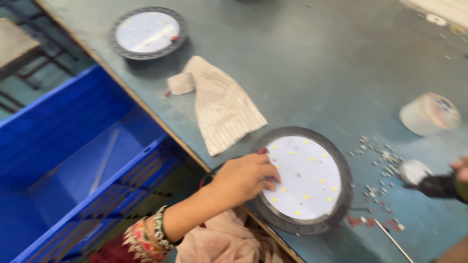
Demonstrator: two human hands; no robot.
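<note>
In the head view, we see the left hand [246, 178] resting on the near-left rim of a round lamp with a black ribbed housing and a white disc dotted with small yellow diodes [302, 178]. The fingers [270, 174] curl over the rim and onto the white disc; they press on the lamp rather than close around it, so the hand is not clenched on anything. This lamp lies flat on the grey-green worktable [302, 63], close to its near edge. The wrist carries a stack of coloured bangles [146, 236].

At the right border we find the right hand [462, 170], mostly cut off by the frame. It appears to grasp a dark, blurred tool with a pale round head [424, 180], though the motion blur prevents us from confirming how the fingers wrap it. The tool sits just right of the lamp, above a scatter of small silver screws [380, 160].

Further items on the worktable: a striped beige cloth [222, 107] lies behind the near lamp, well apart from the hand. A second round lamp of the same kind [147, 32] lies at the far left. A pale roll of tape [430, 114] lies on its side at the right. A blue plastic crate [73, 160] stands beside the table on the left.
</note>
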